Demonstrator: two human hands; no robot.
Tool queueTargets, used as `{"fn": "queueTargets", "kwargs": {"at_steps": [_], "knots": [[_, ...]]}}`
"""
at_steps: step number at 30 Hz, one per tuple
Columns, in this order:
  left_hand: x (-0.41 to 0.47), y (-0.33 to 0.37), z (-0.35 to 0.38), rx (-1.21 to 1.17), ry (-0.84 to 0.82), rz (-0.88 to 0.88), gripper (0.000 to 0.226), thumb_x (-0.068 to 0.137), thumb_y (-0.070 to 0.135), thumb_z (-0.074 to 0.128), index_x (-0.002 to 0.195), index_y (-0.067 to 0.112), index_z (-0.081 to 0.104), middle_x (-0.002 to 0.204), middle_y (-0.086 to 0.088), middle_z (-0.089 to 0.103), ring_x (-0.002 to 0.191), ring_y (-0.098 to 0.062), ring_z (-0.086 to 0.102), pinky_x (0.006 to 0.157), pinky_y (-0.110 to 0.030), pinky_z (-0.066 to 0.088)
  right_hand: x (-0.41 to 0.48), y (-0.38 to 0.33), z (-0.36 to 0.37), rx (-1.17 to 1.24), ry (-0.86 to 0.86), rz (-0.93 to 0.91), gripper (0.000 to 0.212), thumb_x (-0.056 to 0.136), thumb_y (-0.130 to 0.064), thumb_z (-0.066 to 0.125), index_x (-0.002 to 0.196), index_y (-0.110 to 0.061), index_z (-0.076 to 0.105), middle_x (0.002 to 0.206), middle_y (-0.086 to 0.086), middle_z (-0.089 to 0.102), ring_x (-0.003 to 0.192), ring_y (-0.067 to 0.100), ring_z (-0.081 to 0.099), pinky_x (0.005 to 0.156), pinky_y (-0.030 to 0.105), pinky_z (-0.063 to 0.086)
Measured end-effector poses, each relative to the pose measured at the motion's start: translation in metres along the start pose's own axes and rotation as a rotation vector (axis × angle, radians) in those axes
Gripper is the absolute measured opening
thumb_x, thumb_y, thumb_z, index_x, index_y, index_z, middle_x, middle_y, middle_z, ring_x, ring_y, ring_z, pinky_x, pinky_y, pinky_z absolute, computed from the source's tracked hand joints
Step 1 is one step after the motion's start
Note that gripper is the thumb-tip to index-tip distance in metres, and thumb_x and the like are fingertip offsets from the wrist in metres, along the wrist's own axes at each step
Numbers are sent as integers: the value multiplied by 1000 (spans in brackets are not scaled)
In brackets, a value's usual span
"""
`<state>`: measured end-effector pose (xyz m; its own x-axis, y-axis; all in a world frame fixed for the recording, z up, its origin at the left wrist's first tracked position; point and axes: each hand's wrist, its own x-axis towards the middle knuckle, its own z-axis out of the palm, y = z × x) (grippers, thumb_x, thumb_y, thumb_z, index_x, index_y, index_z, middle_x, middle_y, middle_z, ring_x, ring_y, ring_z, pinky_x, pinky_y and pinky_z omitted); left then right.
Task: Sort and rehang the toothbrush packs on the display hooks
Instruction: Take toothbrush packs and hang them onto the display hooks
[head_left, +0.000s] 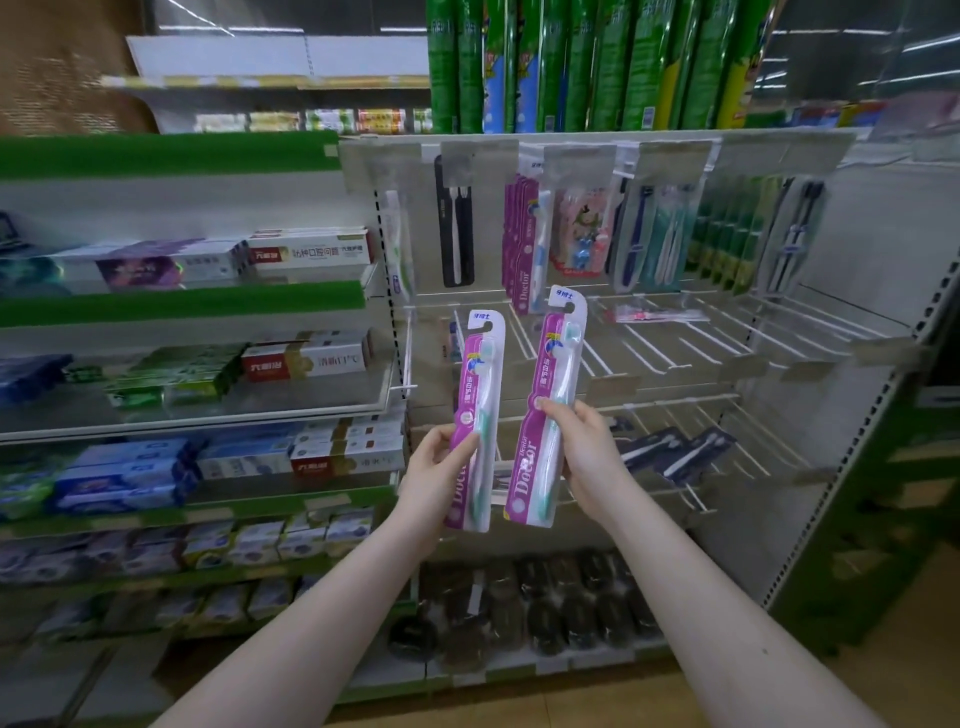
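Observation:
Each hand holds one purple "Doctor" toothbrush pack upright in front of the hook display. My left hand grips the left pack at its lower half. My right hand grips the right pack around its middle, a little higher than the left one. Matching purple packs hang on a top-row hook just above. Bare white hooks fill the middle row behind the two packs.
The top row holds a black pack, a pink pack, blue and teal packs and green packs. Dark packs hang at the lower right. Toothpaste shelves stand left. Dark goods lie below.

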<state>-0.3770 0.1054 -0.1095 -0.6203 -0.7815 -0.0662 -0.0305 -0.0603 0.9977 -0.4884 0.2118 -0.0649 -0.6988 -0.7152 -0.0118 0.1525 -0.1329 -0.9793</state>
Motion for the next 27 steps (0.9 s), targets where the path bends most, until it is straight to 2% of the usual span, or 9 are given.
{"fn": "queueTargets", "kwargs": {"at_steps": [3,9,11,13,15,18,21,24,27], "knots": [[9,1,1,-19,-16,-14,25,89,35,61,109,21,55,110,-7,66,93,-25,69,84,-52,55,5,-3,-2,-22,24,1,17,95,-29,53,110,-22,48,96,0,62,87,15,62,72,27,48],[43,22,19,-53,-74,-17,18,92,25,59,105,16,52,110,-10,65,95,-29,68,86,-53,54,37,-15,-21,-46,45,-62,20,95,-25,52,115,-23,47,104,2,62,96,18,62,77,30,50],[58,31,27,-59,-84,8,13,93,22,58,103,16,52,106,-9,65,92,-28,68,86,-50,54,55,-19,-30,-41,59,-101,22,95,-22,53,117,-23,46,106,2,62,97,18,62,75,29,51],[72,40,34,-100,-75,39,8,94,17,56,101,16,53,100,-8,65,86,-25,67,78,-44,56,71,-25,-37,-49,61,-129,27,95,-21,54,120,-22,45,108,3,61,98,19,62,76,29,51],[91,50,44,-132,-53,80,9,94,14,56,102,16,53,97,-6,66,81,-24,67,74,-41,56,94,-33,-45,-47,48,-152,29,95,-18,54,122,-19,45,107,3,62,95,19,63,75,29,52],[116,68,59,-141,-32,131,18,93,10,57,104,24,52,96,-3,68,80,-24,68,76,-43,56,130,-47,-55,-34,17,-178,27,94,-16,55,119,-16,47,101,3,64,85,15,64,68,26,50],[143,84,75,-162,6,159,23,94,8,54,104,29,51,103,-8,67,77,-25,67,69,-41,56,167,-60,-61,-31,-35,-192,26,93,-14,55,118,-15,49,100,1,64,87,15,65,73,29,51],[164,93,84,-184,71,176,23,95,8,52,105,28,51,104,-6,68,81,-24,67,76,-46,55,193,-64,-62,-62,-68,-214,26,94,-14,55,119,-15,52,103,1,66,90,17,65,78,33,53],[183,100,92,-196,150,234,25,94,2,52,103,25,50,98,0,67,81,-22,65,72,-38,55,216,-70,-65,-121,-102,-218,23,94,-17,56,116,-18,50,106,0,63,89,16,64,77,32,52]]}}
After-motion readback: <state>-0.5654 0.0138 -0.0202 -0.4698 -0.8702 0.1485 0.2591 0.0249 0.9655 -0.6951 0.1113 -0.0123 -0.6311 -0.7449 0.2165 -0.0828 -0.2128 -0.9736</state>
